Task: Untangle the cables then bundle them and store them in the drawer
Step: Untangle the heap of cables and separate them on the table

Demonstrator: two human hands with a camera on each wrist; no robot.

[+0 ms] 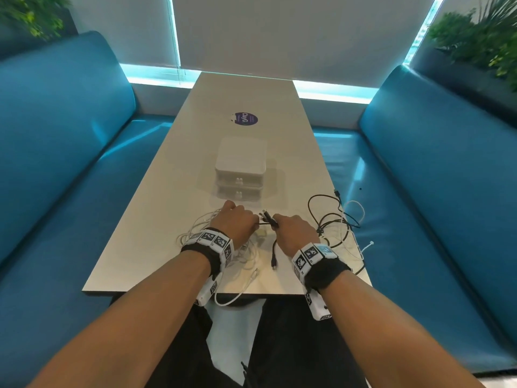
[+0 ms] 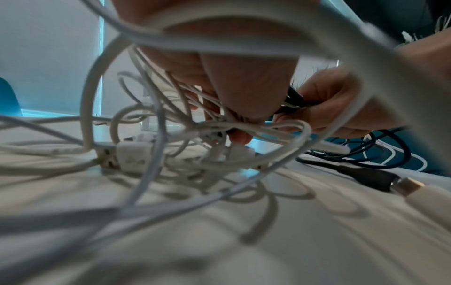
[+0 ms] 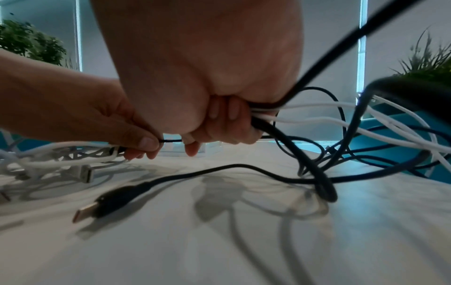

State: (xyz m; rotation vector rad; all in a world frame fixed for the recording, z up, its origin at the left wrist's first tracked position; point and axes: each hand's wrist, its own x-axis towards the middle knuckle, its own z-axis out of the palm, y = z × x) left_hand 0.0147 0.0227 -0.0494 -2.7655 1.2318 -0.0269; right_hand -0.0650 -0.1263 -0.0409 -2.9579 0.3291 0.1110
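Cables [image 1: 223, 247] are spread tangled on the table [image 1: 156, 197]; no bundle is seen. White cables [image 1: 195, 228] are gripped by the left hand [image 1: 237, 224], which also pinches a thin black strand. Black cables [image 1: 333, 219] are clenched in the right hand [image 1: 296, 229]. The drawer unit [image 1: 240, 170] is closed; untangling, bundling and storing remain.

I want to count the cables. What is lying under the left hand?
Under the left hand lies a tangle of white cables on the table. How many there are cannot be told; the hand and wristband cover part of the pile.
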